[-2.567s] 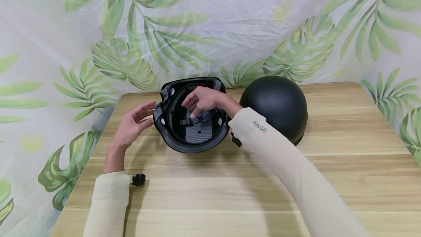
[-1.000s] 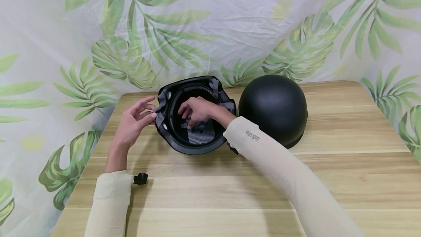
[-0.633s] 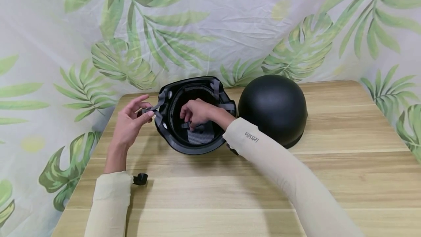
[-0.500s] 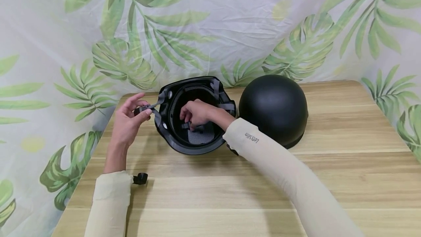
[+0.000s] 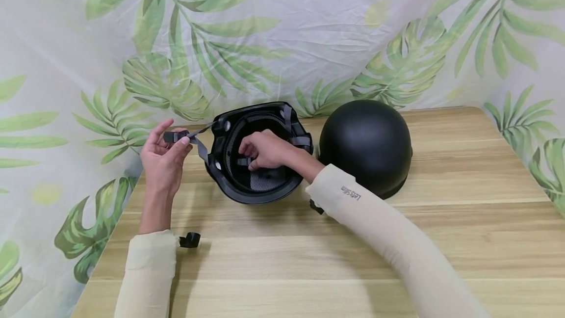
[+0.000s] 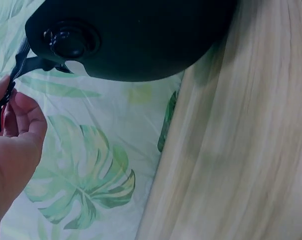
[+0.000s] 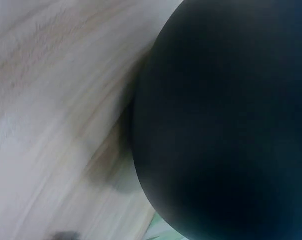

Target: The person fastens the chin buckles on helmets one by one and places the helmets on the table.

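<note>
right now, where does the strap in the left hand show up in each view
Head: the strap is left of centre, between the left hand and the upturned helmet.
Left wrist: upper left, near the edge, running from the fingers up to the helmet.
Right wrist: not in it.
Shared landmark: the wood table, at the bottom in head, right in left wrist, left in right wrist.
</note>
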`<state>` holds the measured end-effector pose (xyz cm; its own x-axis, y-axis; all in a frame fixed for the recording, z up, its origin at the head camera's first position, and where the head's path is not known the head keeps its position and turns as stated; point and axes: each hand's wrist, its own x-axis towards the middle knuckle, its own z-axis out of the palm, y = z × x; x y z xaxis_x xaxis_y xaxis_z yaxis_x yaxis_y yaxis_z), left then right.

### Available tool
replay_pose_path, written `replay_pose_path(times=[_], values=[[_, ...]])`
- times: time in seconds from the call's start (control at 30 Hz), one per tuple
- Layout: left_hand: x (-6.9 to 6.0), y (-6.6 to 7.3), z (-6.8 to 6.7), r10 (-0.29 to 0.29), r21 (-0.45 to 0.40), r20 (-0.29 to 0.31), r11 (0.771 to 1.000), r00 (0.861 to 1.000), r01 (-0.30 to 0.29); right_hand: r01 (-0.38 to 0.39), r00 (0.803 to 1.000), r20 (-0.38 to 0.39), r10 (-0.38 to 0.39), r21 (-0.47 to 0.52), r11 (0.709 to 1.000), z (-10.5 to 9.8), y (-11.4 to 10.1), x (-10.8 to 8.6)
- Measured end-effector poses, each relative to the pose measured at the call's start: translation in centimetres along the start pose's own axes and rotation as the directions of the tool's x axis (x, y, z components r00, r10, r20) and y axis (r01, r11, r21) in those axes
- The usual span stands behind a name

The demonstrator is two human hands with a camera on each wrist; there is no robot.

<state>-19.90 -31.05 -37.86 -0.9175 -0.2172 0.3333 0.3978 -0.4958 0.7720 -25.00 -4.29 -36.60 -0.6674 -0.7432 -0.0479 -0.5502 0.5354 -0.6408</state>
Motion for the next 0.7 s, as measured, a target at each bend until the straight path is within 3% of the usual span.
replay_pose_path(times=[0.17, 0.43, 0.7], values=[[-0.1, -0.1, 0.7, 0.032, -0.089, -0.051, 0.995, 0.998, -0.036, 0.005, 0.996, -0.085, 0.001, 0.072, 0.997, -0.4, -0.6, -1.2], [-0.2, 0.0, 1.7, 0.032, -0.144, -0.135, 0.988, 0.99, -0.051, 0.077, 0.977, -0.208, -0.05, 0.121, 0.99, -1.3, -1.5, -3.2], [-0.3, -0.2, 2.6, 0.047, -0.166, -0.129, 0.984, 0.991, -0.068, 0.188, 0.916, -0.395, -0.074, 0.258, 0.948, -1.9, -1.2, -5.3]])
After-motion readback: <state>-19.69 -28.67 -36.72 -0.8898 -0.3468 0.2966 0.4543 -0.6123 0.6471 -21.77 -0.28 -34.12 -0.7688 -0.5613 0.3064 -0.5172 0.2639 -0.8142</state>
